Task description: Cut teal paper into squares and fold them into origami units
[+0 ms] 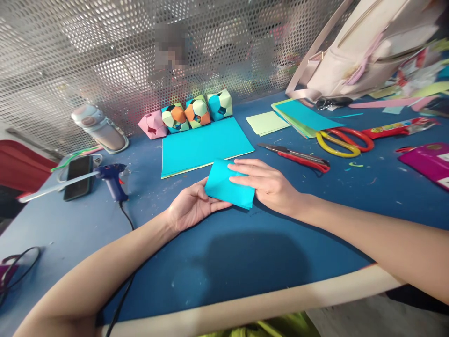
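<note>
A small folded sheet of bright blue paper (228,189) is held between my two hands, just above the blue tabletop. My left hand (194,203) grips its left side, with the thumb at the edge and the other fingers underneath. Across the top of the sheet and at its right edge lies my right hand (270,182), fingers stretched over the paper and thumb hidden. Just behind is a stack of larger blue paper (206,145). A red utility knife (298,157) with its blade out rests to the right of my right hand.
Folded paper balls (198,112) line the perforated metal panel (133,47). At left are a glue gun (114,180), a phone (79,178) and a bottle (100,128). Scissors (338,142), more coloured paper (305,114), a purple pouch (428,164) and a pale backpack (354,51) occupy the right.
</note>
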A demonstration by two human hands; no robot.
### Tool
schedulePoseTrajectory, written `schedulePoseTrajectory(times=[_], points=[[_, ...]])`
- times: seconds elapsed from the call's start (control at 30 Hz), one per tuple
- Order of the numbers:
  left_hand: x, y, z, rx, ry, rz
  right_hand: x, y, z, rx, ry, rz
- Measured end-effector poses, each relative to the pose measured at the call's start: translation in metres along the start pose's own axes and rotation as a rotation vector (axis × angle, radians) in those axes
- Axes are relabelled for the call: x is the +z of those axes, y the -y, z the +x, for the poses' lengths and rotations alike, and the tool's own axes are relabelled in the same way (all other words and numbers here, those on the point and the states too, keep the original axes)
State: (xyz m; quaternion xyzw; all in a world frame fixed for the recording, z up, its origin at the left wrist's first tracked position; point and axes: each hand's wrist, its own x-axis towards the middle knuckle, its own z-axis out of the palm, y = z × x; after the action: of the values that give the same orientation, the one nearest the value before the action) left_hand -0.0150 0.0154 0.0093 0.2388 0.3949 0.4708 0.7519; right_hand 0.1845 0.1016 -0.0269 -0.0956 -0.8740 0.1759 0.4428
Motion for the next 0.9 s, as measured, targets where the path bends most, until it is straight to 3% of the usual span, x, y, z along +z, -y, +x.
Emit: schedulePoseTrajectory(times=[0.2,0.9], points=[[0.0036,-0.0009,-0.0002,-0.04,-0.094,-0.115,-0.0006,0.0007,0.0003,-0.023,0.012,-0.004],[0.0032,0.0008,0.0003,0.006,-0.018,-0.028,0.0007,-0.0009,-0.0012,-0.005,0.024,-0.033]])
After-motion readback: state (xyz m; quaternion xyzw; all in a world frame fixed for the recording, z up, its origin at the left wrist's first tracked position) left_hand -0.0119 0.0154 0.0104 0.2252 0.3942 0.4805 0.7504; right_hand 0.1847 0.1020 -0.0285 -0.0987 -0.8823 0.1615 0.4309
